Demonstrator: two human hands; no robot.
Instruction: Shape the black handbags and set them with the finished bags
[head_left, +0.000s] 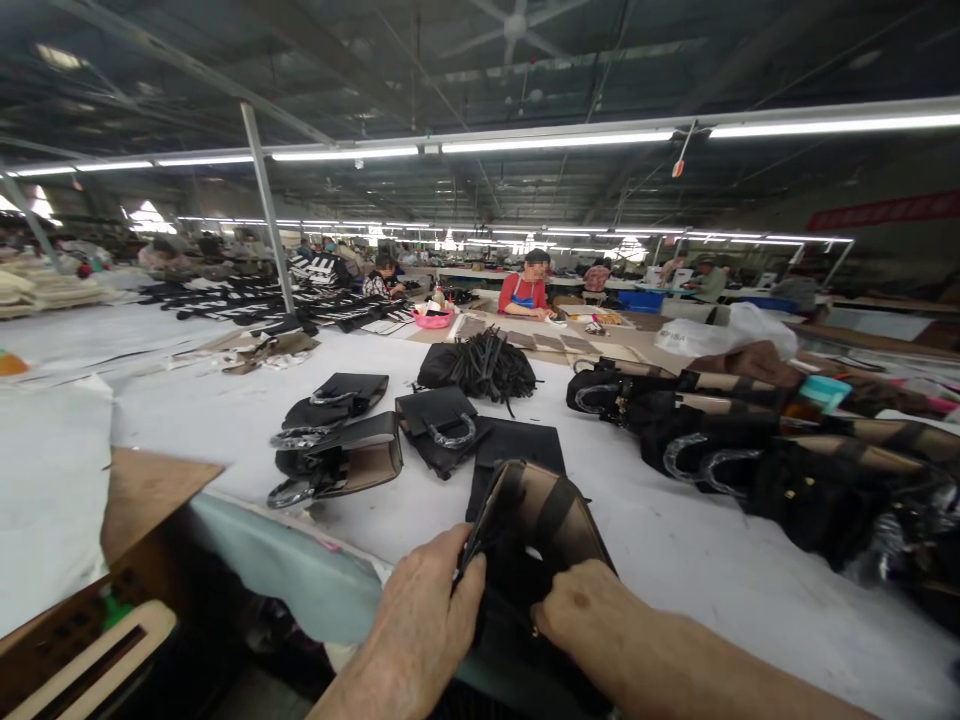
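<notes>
A black handbag [511, 590] with a tan inside stands at the table's front edge, its mouth facing up and away from me. My left hand [429, 605] grips its left edge, thumb on one side and fingers on the other. My right hand [581, 605] is curled into the bag's right side, its fingertips hidden against the black material. Just beyond the bag lies a flat black panel [529, 445]. A black bag with a wrapped handle [442, 425] lies to its left, near several similar black bags [349, 455].
Black strips [491, 365] are heaped mid-table. Many black handbags [705, 440] line the right side, with a turquoise-lidded jar [816, 400] among them. A metal post [268, 210] rises at the far left. Across the table sits a person in red [525, 292].
</notes>
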